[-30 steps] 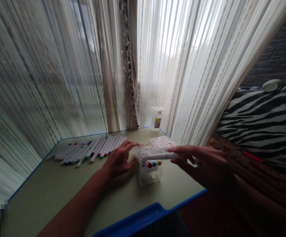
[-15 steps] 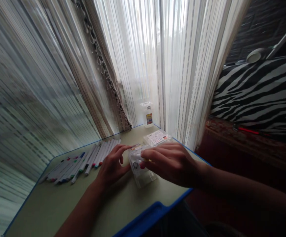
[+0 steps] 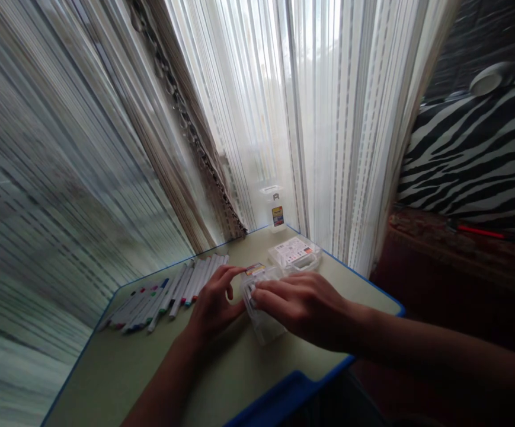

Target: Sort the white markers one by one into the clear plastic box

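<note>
A clear plastic case [image 3: 266,329] lies on the table in front of me, with a small coloured label on its far end. My left hand [image 3: 216,299] is curved against its left side, thumb and forefinger both touching the case as they steady it. Over the case, my right hand [image 3: 304,299] has its fingers pinched on a marker, mostly hidden by the fingers; only a pale bit shows at the fingertips. To the left, several white markers [image 3: 179,290] with coloured ends lie side by side in a row.
Beyond my right hand lies another clear case [image 3: 295,252] with a printed sheet. A clear upright box [image 3: 277,216] with a yellow label stands at the far corner. The pale table [image 3: 186,385] has a blue rim. Sheer curtains [image 3: 257,118] hang behind; zebra-patterned cloth [image 3: 474,154] is at right.
The view has turned slightly left, so things appear shifted right. My right fingers have lowered towards the case's left side, and the red marker end seen under them is now hidden.
</note>
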A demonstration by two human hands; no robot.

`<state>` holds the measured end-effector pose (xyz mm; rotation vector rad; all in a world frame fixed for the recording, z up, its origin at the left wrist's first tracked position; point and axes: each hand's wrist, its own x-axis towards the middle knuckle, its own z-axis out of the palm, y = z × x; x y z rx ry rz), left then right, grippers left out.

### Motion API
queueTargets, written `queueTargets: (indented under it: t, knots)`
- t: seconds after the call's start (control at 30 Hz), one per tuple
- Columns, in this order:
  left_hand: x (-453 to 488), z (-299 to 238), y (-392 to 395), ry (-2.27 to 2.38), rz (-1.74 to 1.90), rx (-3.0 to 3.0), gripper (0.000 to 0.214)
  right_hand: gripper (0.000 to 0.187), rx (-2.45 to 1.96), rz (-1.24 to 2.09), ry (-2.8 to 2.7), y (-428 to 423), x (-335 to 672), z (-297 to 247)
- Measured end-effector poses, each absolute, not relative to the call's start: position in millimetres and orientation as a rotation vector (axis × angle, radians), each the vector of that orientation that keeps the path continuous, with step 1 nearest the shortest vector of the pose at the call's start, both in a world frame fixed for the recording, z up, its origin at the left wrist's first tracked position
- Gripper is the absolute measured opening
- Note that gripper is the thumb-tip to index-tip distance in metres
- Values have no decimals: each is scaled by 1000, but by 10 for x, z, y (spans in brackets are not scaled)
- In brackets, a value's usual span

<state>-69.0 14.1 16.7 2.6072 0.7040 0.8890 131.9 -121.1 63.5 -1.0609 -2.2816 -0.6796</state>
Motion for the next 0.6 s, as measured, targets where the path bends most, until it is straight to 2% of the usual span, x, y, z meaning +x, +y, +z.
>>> queueTargets:
  t: [0.6]
  knots:
    - [-696, 166, 121, 767, 867, 2616, 52, 8, -1190, -298, -2338, -1185, 1318, 590]
